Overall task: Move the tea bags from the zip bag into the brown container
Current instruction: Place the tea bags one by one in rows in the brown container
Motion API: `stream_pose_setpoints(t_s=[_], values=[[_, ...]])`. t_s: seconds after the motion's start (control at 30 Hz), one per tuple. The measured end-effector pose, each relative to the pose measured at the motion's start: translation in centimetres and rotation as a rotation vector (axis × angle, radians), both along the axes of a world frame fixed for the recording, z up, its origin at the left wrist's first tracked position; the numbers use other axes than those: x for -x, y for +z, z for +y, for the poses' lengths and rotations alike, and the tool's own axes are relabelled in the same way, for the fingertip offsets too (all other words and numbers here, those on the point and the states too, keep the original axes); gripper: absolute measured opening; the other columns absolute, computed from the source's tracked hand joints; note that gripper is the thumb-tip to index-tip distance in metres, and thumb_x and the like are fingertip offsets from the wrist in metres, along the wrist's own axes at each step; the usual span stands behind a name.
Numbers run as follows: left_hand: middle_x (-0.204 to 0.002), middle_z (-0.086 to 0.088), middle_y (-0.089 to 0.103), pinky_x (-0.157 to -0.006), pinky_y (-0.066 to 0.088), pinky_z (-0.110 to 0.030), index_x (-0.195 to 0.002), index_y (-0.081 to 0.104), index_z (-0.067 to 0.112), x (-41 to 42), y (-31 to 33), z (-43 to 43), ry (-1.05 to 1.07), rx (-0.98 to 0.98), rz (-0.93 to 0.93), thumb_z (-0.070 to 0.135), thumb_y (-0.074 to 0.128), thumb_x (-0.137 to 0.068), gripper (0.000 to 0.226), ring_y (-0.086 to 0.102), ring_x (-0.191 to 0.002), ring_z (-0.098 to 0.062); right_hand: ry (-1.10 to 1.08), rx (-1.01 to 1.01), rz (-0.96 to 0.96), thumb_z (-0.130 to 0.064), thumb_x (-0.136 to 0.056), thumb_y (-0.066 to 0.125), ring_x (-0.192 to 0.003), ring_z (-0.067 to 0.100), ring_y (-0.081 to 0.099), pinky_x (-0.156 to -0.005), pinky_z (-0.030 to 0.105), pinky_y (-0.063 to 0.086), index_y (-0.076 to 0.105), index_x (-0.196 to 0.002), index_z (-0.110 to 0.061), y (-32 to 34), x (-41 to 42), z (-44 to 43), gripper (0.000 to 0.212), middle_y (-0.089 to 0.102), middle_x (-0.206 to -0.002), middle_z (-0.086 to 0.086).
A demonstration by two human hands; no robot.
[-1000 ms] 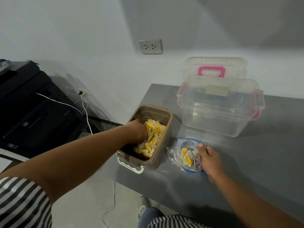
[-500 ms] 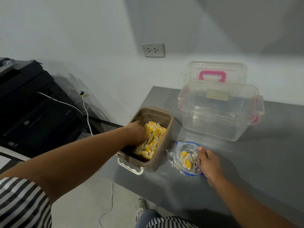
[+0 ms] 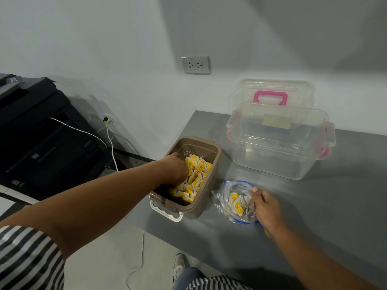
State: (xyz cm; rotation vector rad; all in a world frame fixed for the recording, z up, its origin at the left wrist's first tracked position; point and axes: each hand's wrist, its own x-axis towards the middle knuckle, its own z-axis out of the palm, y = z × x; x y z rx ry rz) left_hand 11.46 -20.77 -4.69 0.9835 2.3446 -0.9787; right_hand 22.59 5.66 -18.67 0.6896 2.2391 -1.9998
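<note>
While my left hand [image 3: 177,168] sits among the tea bags [image 3: 195,174] in the container [image 3: 194,139], fingers buried so I cannot tell their grip, the zip bag [image 3: 236,204], a few bags inside, is pinched by my right hand [image 3: 266,208]. Mid-transfer, I judge; next, reach back for more.

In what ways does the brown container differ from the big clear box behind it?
The brown container is opaque and smaller; the clear box is see-through and larger. The brown container holds many yellow tea bags, with the left hand inside; the clear box looks empty. Both stand lidless on the grey table.
</note>
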Motion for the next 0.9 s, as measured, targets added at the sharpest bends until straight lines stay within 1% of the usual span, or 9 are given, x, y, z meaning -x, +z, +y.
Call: stream_pose_setpoints(t_s=[0.07,0.17,0.23,0.37,0.5,0.6,0.73,0.8,0.9], values=[[-0.081,0.002,0.062,-0.087,0.045,-0.034,-0.081,0.065,0.016,0.3,1.1,0.3,0.130,-0.076,-0.036,0.025,0.059,-0.090,0.013,0.060,-0.083,-0.019,0.000,0.015,-0.003,-0.039,-0.104,0.050,-0.055,0.020,0.058,-0.057,0.035,0.051,0.060,-0.075,-0.007,-0.2,0.0,0.0,0.043,0.060,-0.058,0.003],[-0.084,0.006,0.066,-0.078,0.056,-0.034,-0.091,0.073,0.023,0.7,3.3,1.0,0.315,-0.295,-0.075,0.025,0.069,-0.083,0.009,0.063,-0.083,-0.016,-0.015,0.033,-0.002,-0.038,-0.104,0.051,-0.056,0.020,0.058,-0.058,0.035,0.050,0.060,-0.076,-0.009,-0.2,0.0,0.0,0.041,0.061,-0.058,0.002],[-0.087,0.011,0.066,-0.077,0.052,-0.028,-0.097,0.074,0.025,0.3,4.9,1.8,0.378,-0.493,-0.059,0.030,0.074,-0.082,0.015,0.062,-0.085,-0.011,-0.022,0.051,0.000,-0.037,-0.104,0.052,-0.055,0.019,0.058,-0.057,0.035,0.051,0.060,-0.074,-0.010,-0.2,0.0,0.0,0.041,0.062,-0.058,0.001],[-0.079,0.014,0.067,-0.064,0.038,-0.011,-0.086,0.076,0.026,-1.7,6.9,4.6,0.404,-0.905,0.004,0.036,0.074,-0.083,0.011,0.061,-0.077,-0.001,-0.054,0.084,0.020,-0.032,-0.103,0.056,-0.053,0.021,0.055,-0.060,0.037,0.049,0.059,-0.066,-0.014,-0.4,0.2,0.0,0.041,0.060,-0.053,-0.001],[-0.074,0.014,0.067,-0.064,0.038,-0.002,-0.084,0.075,0.022,-4.8,6.4,8.2,0.384,-1.117,-0.099,0.029,0.076,-0.084,0.007,0.060,-0.069,0.003,-0.057,0.103,0.016,-0.031,-0.102,0.057,-0.048,0.012,0.056,-0.058,0.031,0.048,0.060,-0.066,-0.016,0.3,0.0,-0.1,0.039,0.061,-0.050,-0.004],[-0.083,0.007,0.073,-0.073,0.050,-0.012,-0.090,0.075,0.018,-6.8,4.2,11.0,0.404,-1.123,-0.172,0.023,0.074,-0.086,0.006,0.067,-0.075,-0.004,-0.029,0.147,0.015,-0.034,-0.101,0.058,-0.047,0.009,0.056,-0.055,0.031,0.048,0.061,-0.072,-0.011,0.6,-0.4,0.2,0.037,0.062,-0.054,-0.002],[-0.093,-0.005,0.073,-0.082,0.057,-0.033,-0.098,0.074,0.015,-7.9,-1.1,13.8,0.465,-0.857,-0.058,0.025,0.060,-0.093,0.017,0.070,-0.087,-0.021,-0.035,0.135,-0.008,-0.039,-0.098,0.063,-0.050,0.014,0.055,-0.054,0.033,0.049,0.062,-0.082,-0.001,0.2,-0.3,0.3,0.041,0.062,-0.058,0.003],[-0.099,-0.009,0.072,-0.081,0.056,-0.034,-0.104,0.073,0.013,-8.3,-2.9,14.2,0.479,-0.680,-0.024,0.030,0.060,-0.094,0.024,0.068,-0.095,-0.026,-0.046,0.122,-0.015,-0.037,-0.098,0.063,-0.052,0.015,0.056,-0.055,0.031,0.049,0.062,-0.084,0.002,0.0,-0.2,0.3,0.042,0.063,-0.058,0.004],[-0.109,-0.011,0.069,-0.083,0.053,-0.033,-0.113,0.069,0.011,-8.9,-5.0,14.2,0.555,-0.580,-0.034,0.036,0.064,-0.092,0.033,0.066,-0.103,-0.027,-0.054,0.123,-0.005,-0.034,-0.098,0.063,-0.054,0.016,0.057,-0.057,0.029,0.048,0.061,-0.082,0.002,-0.2,-0.1,0.4,0.040,0.064,-0.058,0.002]])
